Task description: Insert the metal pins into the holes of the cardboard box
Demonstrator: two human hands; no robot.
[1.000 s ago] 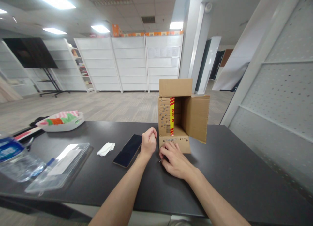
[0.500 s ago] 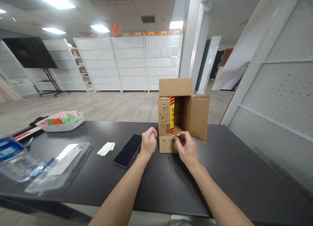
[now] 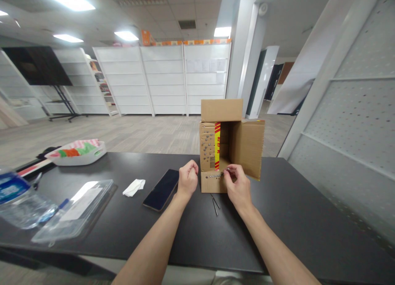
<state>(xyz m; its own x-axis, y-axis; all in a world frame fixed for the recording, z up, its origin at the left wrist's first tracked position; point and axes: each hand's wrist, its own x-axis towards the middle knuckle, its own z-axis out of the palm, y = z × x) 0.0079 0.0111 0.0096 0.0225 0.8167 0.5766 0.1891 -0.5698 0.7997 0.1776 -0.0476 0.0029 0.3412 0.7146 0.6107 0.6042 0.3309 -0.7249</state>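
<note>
An open cardboard box [image 3: 206,146] stands on the table, with its opening towards me and its flaps spread. Several round metal heads dot its left flap, and more form a row on the lower flap [image 3: 212,188]. My right hand [image 3: 239,189] pinches a small metal piece at the right end of that row; fingers partly hide it. Left of the box, my left hand [image 3: 188,179] is closed in a fist above the table, and what it holds, if anything, is hidden. A few thin metal rods, like nails or screws [image 3: 215,205], lie in front of the box.
A black phone [image 3: 161,189] lies by my left forearm on the dark table [image 3: 296,227]. Further left are a crumpled white tissue [image 3: 133,187], a clear plastic case [image 3: 77,209], a water bottle [image 3: 21,205] and a white basket [image 3: 83,159] with colourful cloth.
My right hand has shifted slightly right along the lower flap, uncovering more of the row of metal heads. My left hand and the box have stayed in place.
</note>
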